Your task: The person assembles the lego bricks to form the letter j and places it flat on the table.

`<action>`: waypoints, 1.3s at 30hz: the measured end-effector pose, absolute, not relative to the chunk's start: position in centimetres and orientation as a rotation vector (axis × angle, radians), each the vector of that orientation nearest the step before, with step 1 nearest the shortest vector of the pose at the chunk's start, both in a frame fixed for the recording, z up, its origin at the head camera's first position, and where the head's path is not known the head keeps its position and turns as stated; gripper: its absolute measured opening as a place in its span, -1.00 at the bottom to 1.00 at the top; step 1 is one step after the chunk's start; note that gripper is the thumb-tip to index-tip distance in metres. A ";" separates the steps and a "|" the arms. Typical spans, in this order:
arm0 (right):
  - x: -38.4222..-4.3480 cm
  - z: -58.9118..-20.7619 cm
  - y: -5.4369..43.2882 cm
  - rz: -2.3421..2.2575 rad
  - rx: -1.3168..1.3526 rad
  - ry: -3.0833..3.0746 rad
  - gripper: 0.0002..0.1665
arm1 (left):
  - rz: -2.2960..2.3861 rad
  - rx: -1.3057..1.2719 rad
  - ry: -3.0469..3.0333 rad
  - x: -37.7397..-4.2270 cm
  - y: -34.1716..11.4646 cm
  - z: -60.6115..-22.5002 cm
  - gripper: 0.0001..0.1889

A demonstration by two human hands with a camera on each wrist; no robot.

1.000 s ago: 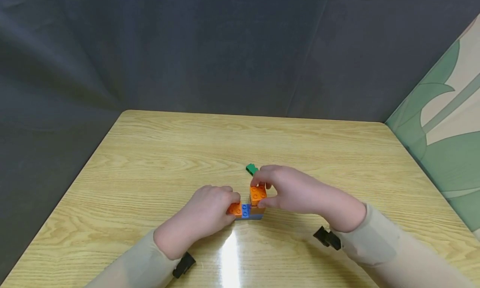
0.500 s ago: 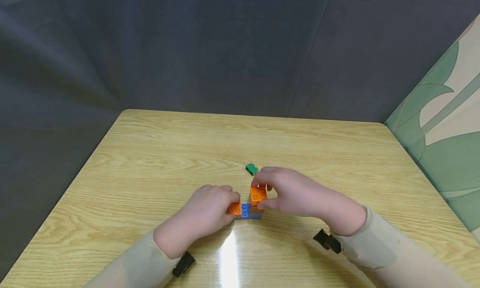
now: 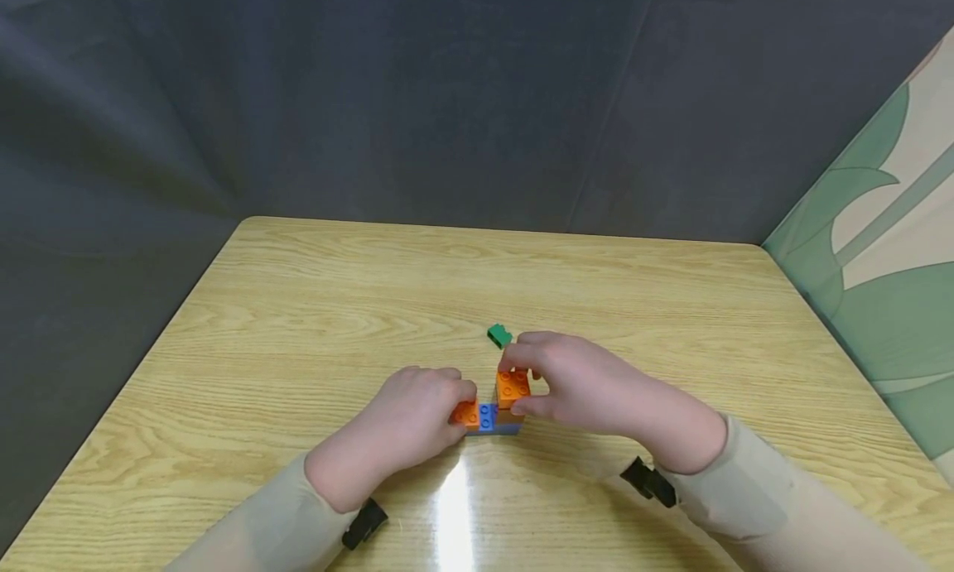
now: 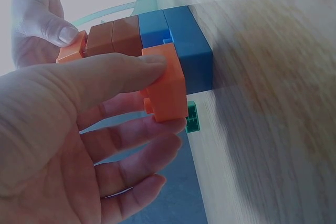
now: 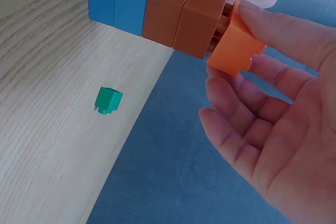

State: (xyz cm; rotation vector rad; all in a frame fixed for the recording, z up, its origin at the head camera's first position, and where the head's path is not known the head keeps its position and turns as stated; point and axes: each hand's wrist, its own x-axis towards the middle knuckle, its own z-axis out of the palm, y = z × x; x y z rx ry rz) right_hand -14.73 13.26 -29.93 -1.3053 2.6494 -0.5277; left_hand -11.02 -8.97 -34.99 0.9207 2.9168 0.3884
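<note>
On the table a block build has blue bricks (image 5: 123, 1) at its base and a stack of brown bricks (image 5: 197, 22) rising on its right side. My left hand (image 3: 406, 415) pinches an orange brick (image 4: 170, 87) low on the build's left end, thumb on one face and fingers on the opposite one. Atop the brown stack my right hand (image 3: 589, 382) pinches another orange brick (image 5: 231, 43). That brick is slightly tilted, with brown studs showing in a gap beneath it in the right wrist view.
A small green brick (image 3: 499, 335) lies on the wooden table (image 3: 335, 290) just beyond the build. Dark cloth (image 3: 447, 100) hangs behind the table, and a leaf-patterned panel (image 3: 894, 249) stands at the right.
Both hands keep their grip on the orange bricks and stay almost in place. The right wrist has sunk slightly toward the person; the build looks nearly the same.
</note>
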 end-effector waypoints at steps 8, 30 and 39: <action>-14.6 -29.9 13.2 -0.503 -1.310 2.665 -0.68 | 0.381 0.916 2.912 -11.0 -9.0 -35.0 -0.78; -14.3 -30.3 13.1 -0.477 -1.324 2.710 -0.68 | 0.379 0.916 2.924 -11.0 -8.9 -35.1 -0.76; -14.3 -30.3 13.2 -0.496 -1.315 2.710 -0.68 | 0.385 0.919 2.929 -11.0 -8.8 -35.0 -0.77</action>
